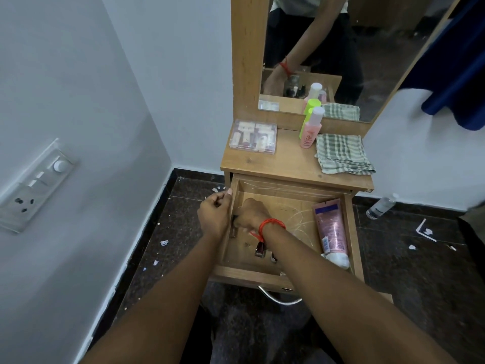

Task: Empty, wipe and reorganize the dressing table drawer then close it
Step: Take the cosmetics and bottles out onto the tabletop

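Nearest: two bare forearms, stretched forward over the near wall of the drawer [244, 275], pulled well out of the table. Just inside that wall, toward the left: a dark-red polish bottle [259, 250] lying flat, and a second small one just right of it, half hidden under the right forearm. Judged both light, hard and glassy, apt to roll or slip; best pinched across the body, not by the cap. Along the right wall: a pink tube [331, 232] lying lengthwise, white cap nearest. Judged it soft and light, safe to take round the middle, gently, to avoid squeezing paste out.

Farther in, by the left wall: right hand [252, 214], red thread [271, 224] at the wrist, fingers curled down round a small dark item [234, 219], mostly hidden; could not tell what. Just beside it, left hand [214, 215] gripping the drawer's left wall from outside, thumb on the rim. Saw pale scratches across the drawer floor. Judged the emptying part done, the wiping not yet begun.

Farther, on the tabletop [283, 166]: a clear box [253, 136] of small cosmetics at far left; a pink bottle [311, 127] standing, a green one just behind; a folded checked cloth [342, 153] at right, judged soft and limp, easy to bunch for wiping. Farthest: the mirror [367, 61].
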